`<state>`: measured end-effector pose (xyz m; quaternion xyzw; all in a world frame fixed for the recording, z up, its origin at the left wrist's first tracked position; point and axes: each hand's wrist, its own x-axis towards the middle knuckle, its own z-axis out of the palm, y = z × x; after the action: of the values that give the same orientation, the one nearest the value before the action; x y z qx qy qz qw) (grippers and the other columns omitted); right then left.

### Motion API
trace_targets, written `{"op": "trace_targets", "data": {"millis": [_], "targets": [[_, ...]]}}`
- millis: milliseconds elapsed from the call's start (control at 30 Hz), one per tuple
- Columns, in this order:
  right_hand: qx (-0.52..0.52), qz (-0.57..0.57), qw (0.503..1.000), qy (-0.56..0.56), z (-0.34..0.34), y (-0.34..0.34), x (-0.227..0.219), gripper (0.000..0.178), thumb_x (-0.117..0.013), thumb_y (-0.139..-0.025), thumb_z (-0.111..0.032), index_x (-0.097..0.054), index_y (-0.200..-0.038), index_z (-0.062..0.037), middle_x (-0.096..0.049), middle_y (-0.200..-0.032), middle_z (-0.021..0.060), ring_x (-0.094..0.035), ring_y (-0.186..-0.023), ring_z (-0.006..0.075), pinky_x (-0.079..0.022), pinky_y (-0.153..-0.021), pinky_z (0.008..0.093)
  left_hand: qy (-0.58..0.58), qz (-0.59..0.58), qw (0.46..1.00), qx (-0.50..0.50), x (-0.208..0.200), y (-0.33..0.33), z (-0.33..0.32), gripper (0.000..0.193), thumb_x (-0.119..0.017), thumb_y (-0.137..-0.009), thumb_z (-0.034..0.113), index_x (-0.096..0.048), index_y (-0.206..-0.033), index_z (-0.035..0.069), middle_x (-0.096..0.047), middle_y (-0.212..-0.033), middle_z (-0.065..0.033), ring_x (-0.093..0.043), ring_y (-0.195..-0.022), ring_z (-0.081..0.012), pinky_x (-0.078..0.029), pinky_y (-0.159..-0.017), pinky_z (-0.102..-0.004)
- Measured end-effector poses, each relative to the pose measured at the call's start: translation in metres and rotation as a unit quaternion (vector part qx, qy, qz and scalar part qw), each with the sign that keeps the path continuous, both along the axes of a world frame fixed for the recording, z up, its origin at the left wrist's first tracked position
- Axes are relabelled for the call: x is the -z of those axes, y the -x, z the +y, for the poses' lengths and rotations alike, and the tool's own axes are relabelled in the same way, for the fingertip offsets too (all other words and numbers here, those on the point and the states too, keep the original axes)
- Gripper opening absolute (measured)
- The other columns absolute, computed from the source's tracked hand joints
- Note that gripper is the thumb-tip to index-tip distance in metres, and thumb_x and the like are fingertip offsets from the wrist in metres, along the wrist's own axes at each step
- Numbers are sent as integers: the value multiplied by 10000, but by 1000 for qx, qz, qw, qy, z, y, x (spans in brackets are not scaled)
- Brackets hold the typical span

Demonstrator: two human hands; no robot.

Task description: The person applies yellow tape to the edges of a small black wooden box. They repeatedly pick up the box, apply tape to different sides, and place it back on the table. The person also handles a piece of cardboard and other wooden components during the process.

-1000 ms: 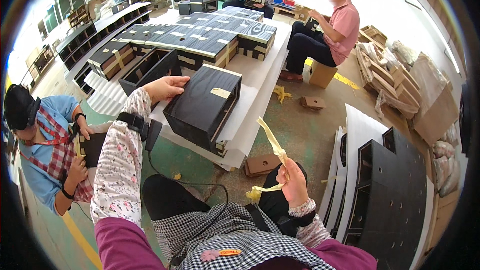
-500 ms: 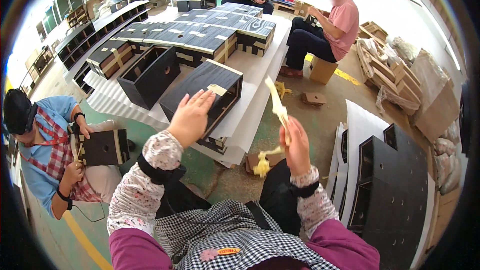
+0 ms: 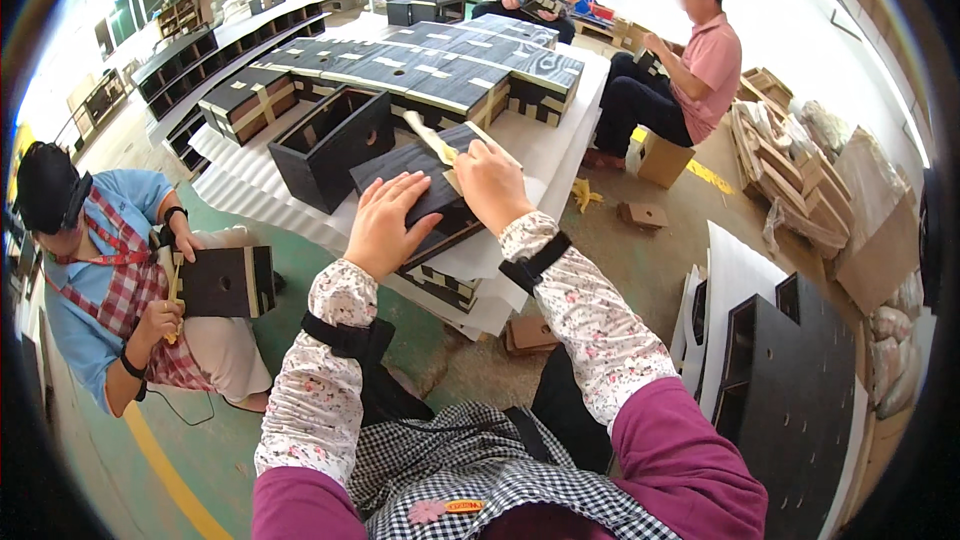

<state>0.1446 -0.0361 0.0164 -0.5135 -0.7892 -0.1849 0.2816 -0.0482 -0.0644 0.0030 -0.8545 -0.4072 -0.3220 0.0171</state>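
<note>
The left hand [image 3: 392,225] lies flat on top of a black box [image 3: 397,159], with its fingers spread and not gripping anything. The right hand [image 3: 488,185] is on the same box, a bit farther to the right. Its fingers are bent and pinch a strip of yellow tape [image 3: 432,139]. The loose end of the tape sticks out past the fingers. The black box is right in front of the person, at the near edge of a white sheet [image 3: 553,148]. Just beside it, on the left, is an open box [image 3: 325,166]. Behind them is a big group of dark boxes [image 3: 400,50] with bits of pale tape on them.
</note>
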Motion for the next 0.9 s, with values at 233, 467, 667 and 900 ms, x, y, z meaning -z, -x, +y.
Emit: {"op": "trace_targets", "data": {"millis": [233, 467, 667, 900], "targets": [[-36, -40, 998, 40, -21, 1, -7, 96, -549, -808, -86, -624, -824, -30, -566, -855, 94, -585, -879, 254, -503, -747, 333, 8, -18, 1000, 0, -3, 2, -3, 473, -621, -860, 321, -543, -1265, 89, -522, -1326, -92, -426, -1282, -232, -259, -1091, -415], [-98, 135, 985, 40, -67, -10, 0, 79, -581, -848, -86, -620, -827, -21, -543, -781, 107, -576, -777, 274, -473, -675, 367, 19, -14, 1000, 16, -2, 5, 2, 481, -625, -856, 330, -542, -1271, 102, -519, -1334, -73, -419, -1290, -226, -246, -1099, -412], [-107, 255, 959, 65, -105, -20, 19, 140, -617, -842, -31, -659, -974, -7, -561, -766, 105, -573, -680, 249, -462, -609, 336, 49, 5, 996, 80, -9, 14, 9, 489, -617, -864, 358, -534, -1288, 128, -496, -1360, -64, -394, -1310, -221, -232, -1107, -431], [-139, 244, 949, 146, -131, -25, 44, 127, -604, -856, -65, -657, -960, -14, -583, -814, 126, -583, -738, 280, -465, -654, 363, 82, 54, 989, 113, -15, 17, 24, 489, -583, -889, 350, -500, -1326, 147, -456, -1394, -72, -351, -1340, -229, -198, -1128, -440]]}}
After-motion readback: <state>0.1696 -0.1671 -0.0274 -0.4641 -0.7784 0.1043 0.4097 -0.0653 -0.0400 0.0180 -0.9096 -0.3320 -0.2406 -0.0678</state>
